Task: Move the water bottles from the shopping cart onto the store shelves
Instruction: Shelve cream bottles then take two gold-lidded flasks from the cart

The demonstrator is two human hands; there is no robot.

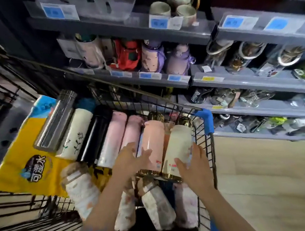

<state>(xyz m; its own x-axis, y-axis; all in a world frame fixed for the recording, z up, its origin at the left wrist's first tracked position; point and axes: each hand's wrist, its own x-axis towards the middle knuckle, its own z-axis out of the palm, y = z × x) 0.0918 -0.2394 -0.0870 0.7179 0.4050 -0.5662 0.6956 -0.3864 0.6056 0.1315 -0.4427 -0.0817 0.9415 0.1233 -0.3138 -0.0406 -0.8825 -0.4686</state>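
Your right hand (pixel 192 164) lies against the lower end of the cream bottle (pixel 179 147), thumb across its front near the gold base and fingers wrapping the far side, so it is holding that bottle, which leans upright in the shopping cart (pixel 207 120) beside the cart's blue corner guard (pixel 205 118). Your left hand (pixel 131 160) is spread, fingers apart and fairly straight, with its fingertips at the peach bottle (pixel 154 145), which stands just left of the cream one; whether the fingers touch it or only hover close is hard to tell through the blur. Further left of that hand lie two pink bottles (pixel 120 137), a black bottle (pixel 95 132), a white bottle with a leaf print (pixel 75 132) and a steel bottle (pixel 55 121), side by side on a yellow and blue pack (pixel 20 157). Below your wrists, floral-print bottles (pixel 80 190) lie in the cart. Beyond both hands, the store shelves (pixel 238 80) carry purple and red bottles (pixel 153 57).
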